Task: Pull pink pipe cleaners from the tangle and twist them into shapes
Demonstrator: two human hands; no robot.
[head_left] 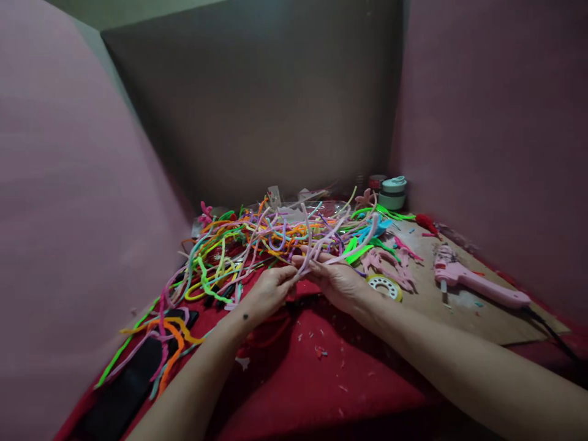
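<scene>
Several pale pink pipe cleaners (316, 248) fan upward and to the right from between my two hands. My left hand (274, 286) pinches their lower ends. Close beside it, my right hand (337, 278) has its fingers closed round the same stems, palm partly turned up. Behind both hands lies a large tangle of coloured pipe cleaners (223, 245) in orange, yellow, green, purple and pink. Bright green folded pieces (357, 251) rest just beyond my right hand.
On the brown board (491, 321) at right lies a pink glue gun (487, 288) with a cord. A yellow tape roll (384, 286) is near my right wrist. A mint green container (392, 193) stands behind. A black phone-like object (122, 386) lies at front left on red cloth (312, 386).
</scene>
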